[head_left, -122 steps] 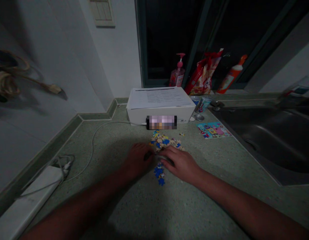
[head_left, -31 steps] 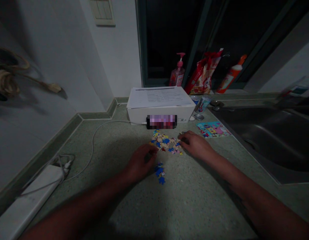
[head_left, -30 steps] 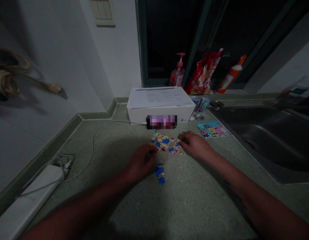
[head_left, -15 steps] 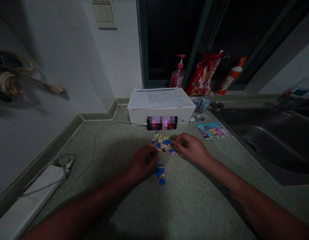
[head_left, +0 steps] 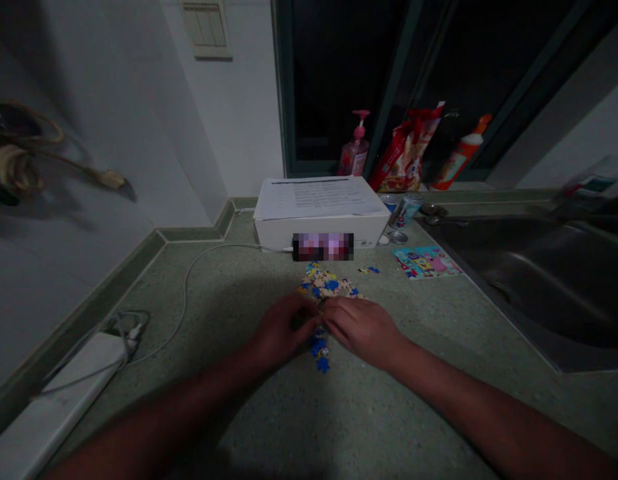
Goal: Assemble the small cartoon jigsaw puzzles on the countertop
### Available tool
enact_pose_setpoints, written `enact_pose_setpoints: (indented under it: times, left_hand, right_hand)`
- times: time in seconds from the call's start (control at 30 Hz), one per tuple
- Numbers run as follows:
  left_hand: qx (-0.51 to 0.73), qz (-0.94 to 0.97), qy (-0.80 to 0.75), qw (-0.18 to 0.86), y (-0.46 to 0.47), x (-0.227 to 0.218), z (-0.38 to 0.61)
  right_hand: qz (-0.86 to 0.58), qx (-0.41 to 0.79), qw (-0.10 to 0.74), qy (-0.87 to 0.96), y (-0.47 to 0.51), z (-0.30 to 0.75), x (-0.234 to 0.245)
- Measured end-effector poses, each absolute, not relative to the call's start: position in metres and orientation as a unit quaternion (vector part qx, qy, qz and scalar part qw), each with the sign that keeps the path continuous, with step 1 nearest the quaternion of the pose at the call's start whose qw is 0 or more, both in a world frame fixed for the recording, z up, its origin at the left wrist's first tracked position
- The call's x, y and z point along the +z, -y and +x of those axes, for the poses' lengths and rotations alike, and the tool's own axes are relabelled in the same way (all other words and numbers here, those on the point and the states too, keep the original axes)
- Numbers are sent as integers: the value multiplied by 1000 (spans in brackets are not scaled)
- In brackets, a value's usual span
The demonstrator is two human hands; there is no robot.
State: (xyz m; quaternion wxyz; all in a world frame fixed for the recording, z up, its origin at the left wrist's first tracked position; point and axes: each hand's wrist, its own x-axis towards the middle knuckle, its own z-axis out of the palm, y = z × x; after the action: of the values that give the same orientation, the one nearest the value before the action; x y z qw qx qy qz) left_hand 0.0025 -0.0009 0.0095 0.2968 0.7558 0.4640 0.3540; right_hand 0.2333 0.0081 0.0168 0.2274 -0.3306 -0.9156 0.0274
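Note:
My left hand [head_left: 286,328] and my right hand [head_left: 361,327] meet fingertip to fingertip over the counter, both closed in a pinch. Whatever lies between their fingertips is too small and covered to make out. Just beyond them is a loose pile of jigsaw puzzle pieces [head_left: 331,285], blue, yellow and pale, partly hidden by the fingers. On the near side, a short strip of blue puzzle pieces [head_left: 319,348] runs toward me, its far end under my fingertips. Two small puzzle pieces [head_left: 373,270] lie apart, right of the pile.
Behind the pile, a phone with a blurred screen [head_left: 323,247] leans on a white box [head_left: 273,231] topped with paper. A colourful picture card [head_left: 427,261] lies beside the sink [head_left: 553,267]. A can [head_left: 407,211] stands behind. The charging cable [head_left: 186,293] crosses from a power strip [head_left: 83,373].
My right hand has moved left and nearer to me, from the pile's right side to my left fingertips. Two puzzle pieces it hid now show at the right. The left hand has barely moved.

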Motion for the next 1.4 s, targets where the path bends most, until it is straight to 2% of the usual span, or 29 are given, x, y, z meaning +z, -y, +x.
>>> enact_pose_setpoints:
  times: [0.3, 0.93, 1.4]
  left_hand:
    - [342, 763, -458, 302, 2, 13, 4]
    - [396, 755, -447, 270, 0, 2, 3]
    - [391, 757, -443, 280, -2, 1, 0]
  right_hand:
    - [-328, 41, 217, 918, -8, 234, 18]
    - [-370, 95, 270, 884, -11, 235, 11]
    - [-384, 111, 248, 883, -11, 237, 18]
